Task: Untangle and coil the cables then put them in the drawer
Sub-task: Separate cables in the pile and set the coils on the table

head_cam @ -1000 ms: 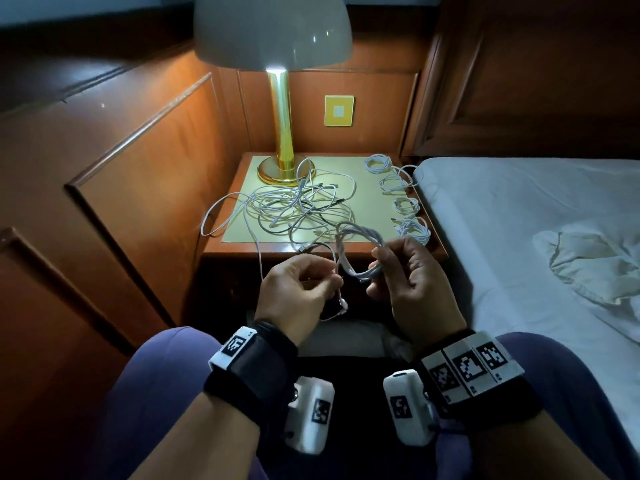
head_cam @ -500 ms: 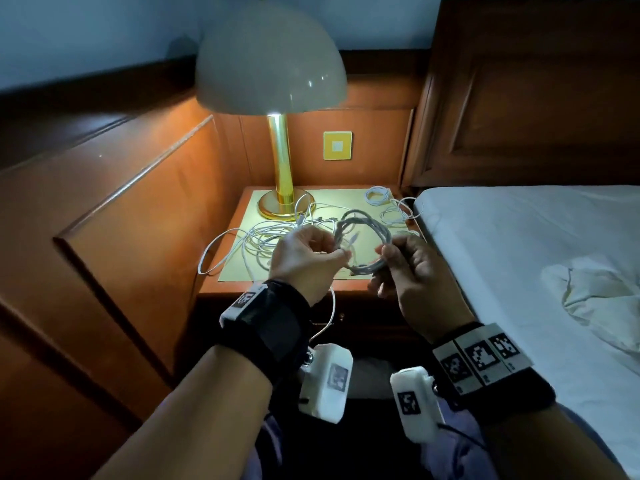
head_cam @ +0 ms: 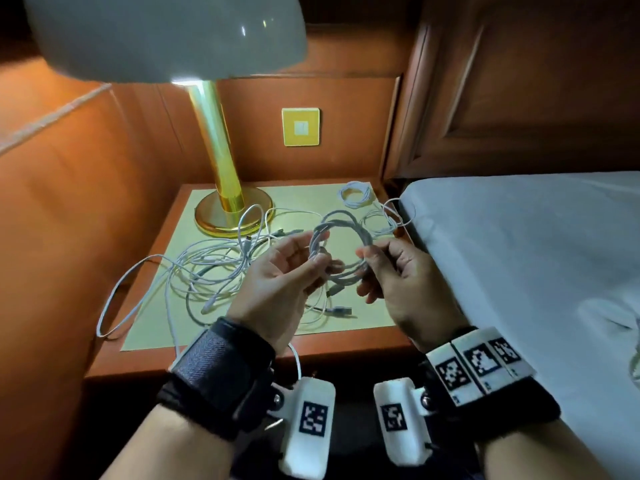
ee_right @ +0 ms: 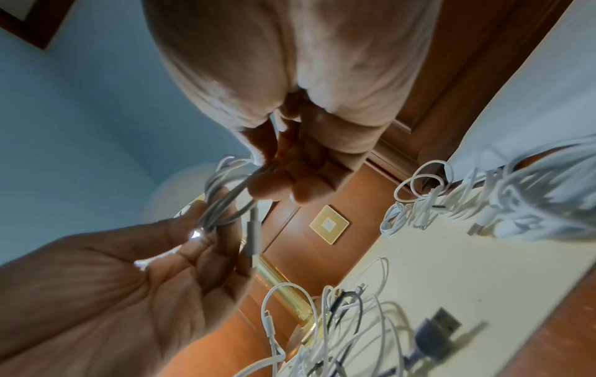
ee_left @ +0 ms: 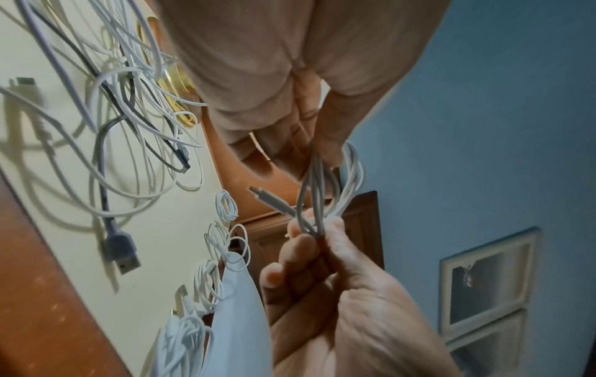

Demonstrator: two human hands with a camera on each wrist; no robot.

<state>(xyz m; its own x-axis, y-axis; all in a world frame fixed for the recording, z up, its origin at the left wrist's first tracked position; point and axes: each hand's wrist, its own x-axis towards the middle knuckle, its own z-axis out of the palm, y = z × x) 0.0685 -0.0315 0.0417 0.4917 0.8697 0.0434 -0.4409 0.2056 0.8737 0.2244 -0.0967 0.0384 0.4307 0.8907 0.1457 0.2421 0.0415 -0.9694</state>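
Pinching grey coiled cable (head_cam: 341,249) between my left hand (head_cam: 277,285) and right hand (head_cam: 403,289), above tangled cables (head_cam: 211,268) on surface (head_cam: 311,202).

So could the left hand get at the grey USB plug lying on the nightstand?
Probably not yet: the left hand pinches the coiled grey cable. The grey USB plug lies uncovered just below it, so once freed, likely yes.

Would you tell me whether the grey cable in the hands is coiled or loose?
Coiled: the grey cable forms stacked round loops, pinched by both hands.
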